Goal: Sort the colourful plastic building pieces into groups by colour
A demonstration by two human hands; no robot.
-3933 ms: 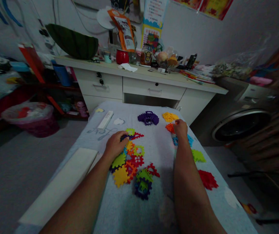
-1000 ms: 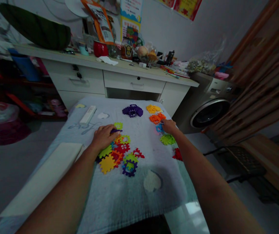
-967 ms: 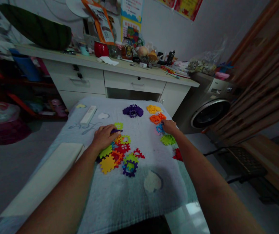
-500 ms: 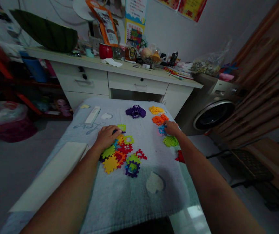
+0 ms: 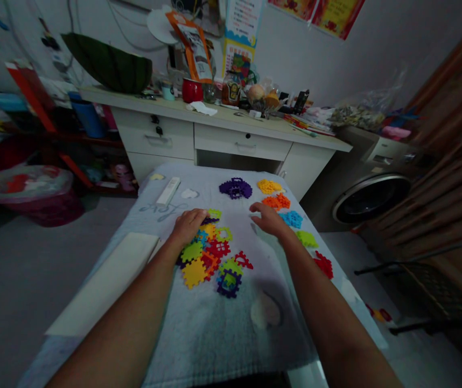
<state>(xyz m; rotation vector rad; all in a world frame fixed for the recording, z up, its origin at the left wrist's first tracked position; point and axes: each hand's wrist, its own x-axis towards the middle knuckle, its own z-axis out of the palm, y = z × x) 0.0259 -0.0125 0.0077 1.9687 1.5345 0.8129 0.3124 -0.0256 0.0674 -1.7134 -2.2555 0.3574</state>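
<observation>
Pale cloth forms the work surface. The right hand, thumb and fingers spread around nothing visible, hovers near the orange pile; dipping too low could knock it into the blue pile. The left hand touches the mixed pile, its grip impossible to tell; sideways pressure might scatter overlapping pieces.

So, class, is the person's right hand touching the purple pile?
Apart. The head view shows pale cloth between the right hand's fingertips and the purple pile.
</observation>
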